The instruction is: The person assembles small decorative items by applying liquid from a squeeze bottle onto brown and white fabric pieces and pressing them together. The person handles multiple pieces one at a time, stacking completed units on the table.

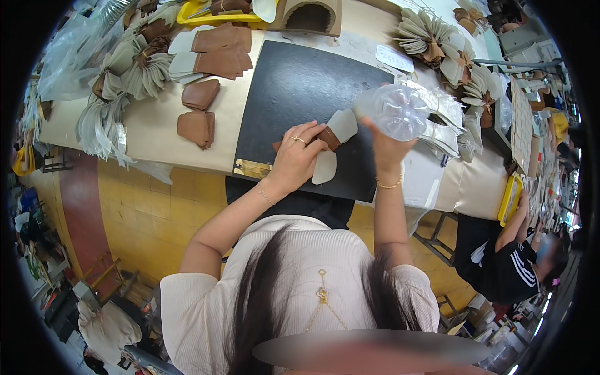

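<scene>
My left hand (296,161) rests on the black mat (294,81), its bent fingers holding down a brown leather piece (329,138). A pale grey-white flap (343,125) reaches out from this piece toward the upper right. Another pale rounded piece (324,167) lies just below the fingers. My right hand (389,149) is wrapped round a clear plastic bottle (400,112). The bottle is tilted, its base toward me and its narrower end pointing left, near the pale flap. Whether its tip touches the flap I cannot tell.
Brown leather stacks (196,129) and brown-and-pale pieces (222,51) lie left of the mat. Fanned bundles (147,69) stand farther left, more bundles (431,40) at the back right. A yellow tray (219,12) sits at the back. At right, a co-worker (515,262) sits.
</scene>
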`<action>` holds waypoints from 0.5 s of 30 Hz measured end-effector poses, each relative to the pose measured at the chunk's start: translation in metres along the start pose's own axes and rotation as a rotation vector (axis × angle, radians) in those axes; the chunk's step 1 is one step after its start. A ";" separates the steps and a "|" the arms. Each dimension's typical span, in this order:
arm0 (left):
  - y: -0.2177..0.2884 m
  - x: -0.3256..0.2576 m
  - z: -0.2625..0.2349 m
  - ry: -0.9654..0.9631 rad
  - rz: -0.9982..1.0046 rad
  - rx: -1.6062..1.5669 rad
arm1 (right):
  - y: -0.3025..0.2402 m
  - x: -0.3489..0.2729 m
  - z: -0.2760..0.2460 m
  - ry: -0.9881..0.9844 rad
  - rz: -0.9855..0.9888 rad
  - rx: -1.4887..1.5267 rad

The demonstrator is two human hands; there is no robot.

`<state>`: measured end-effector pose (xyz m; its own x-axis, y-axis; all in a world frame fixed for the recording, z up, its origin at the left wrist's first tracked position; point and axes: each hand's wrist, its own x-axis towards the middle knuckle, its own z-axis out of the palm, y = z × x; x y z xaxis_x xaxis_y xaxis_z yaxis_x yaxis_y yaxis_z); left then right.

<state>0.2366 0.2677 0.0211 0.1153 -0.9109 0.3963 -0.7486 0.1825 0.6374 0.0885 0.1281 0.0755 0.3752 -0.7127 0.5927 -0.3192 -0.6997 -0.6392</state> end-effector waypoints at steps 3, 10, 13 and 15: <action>0.001 -0.001 0.001 0.018 -0.023 -0.011 | -0.011 0.021 -0.008 0.377 0.059 0.325; 0.001 0.002 0.000 0.012 -0.031 -0.009 | -0.025 -0.008 0.012 -0.025 -0.026 0.239; 0.002 0.001 0.000 0.052 -0.014 -0.003 | 0.000 -0.004 0.015 -0.077 0.402 0.169; 0.002 0.002 0.001 0.060 0.009 0.020 | 0.017 0.003 0.012 0.048 0.257 0.100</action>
<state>0.2349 0.2660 0.0220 0.1466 -0.8854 0.4410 -0.7623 0.1830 0.6208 0.0944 0.1148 0.0604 0.2509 -0.8695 0.4255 -0.3103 -0.4886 -0.8155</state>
